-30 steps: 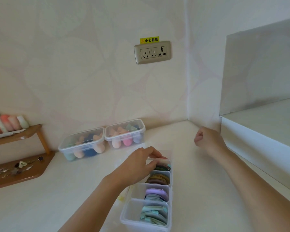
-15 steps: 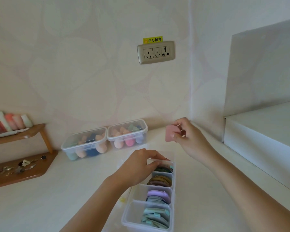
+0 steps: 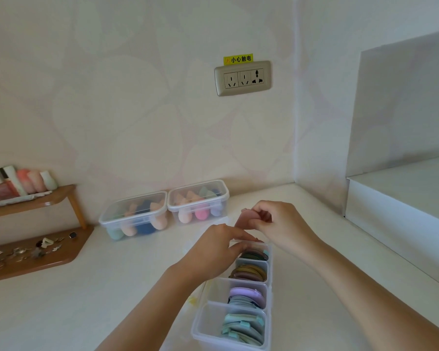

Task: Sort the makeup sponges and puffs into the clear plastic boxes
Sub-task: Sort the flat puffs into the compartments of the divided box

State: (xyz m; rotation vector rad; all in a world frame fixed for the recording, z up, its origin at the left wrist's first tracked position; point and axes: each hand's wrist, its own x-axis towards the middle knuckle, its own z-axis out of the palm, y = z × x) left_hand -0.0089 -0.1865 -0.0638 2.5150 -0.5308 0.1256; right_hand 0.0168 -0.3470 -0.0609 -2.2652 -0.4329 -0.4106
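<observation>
**Pink puff held over the far end of the long box**

A long clear box [image 3: 200, 323] lies on the white table [image 3: 86, 300], close to the person. It has four little rooms in a row. The nearest room holds mint puffs [image 3: 243, 328] standing on edge. The next room holds purple and blue puffs [image 3: 247, 296]. The third holds brown and olive puffs [image 3: 249, 272]. The far room holds dark green puffs [image 3: 254, 255].

The left hand [image 3: 213, 249] is at the far end of the box. Its grip is curled onto the far rim, with fingers above and thumb below.

The right hand [image 3: 284, 229] is just past it, a little higher. Its grip is pinched tight on a pink puff [image 3: 245, 219]. The puff is in the air above the far end of the box, near the left fingers.

Farther back, two small clear boxes stand side by side by the wall, touching, with lids on. The left small box [image 3: 134, 216] and the right small box [image 3: 198, 201] both hold colored sponges.

Off to the left is a wooden shelf [image 3: 36, 262] with small shiny bits on its low board and bottles [image 3: 23, 182] on top. To the right is a white ledge [image 3: 403, 198].

High on the wall is a socket plate [image 3: 242, 78] with a yellow sticker [image 3: 238, 59] above it.
</observation>
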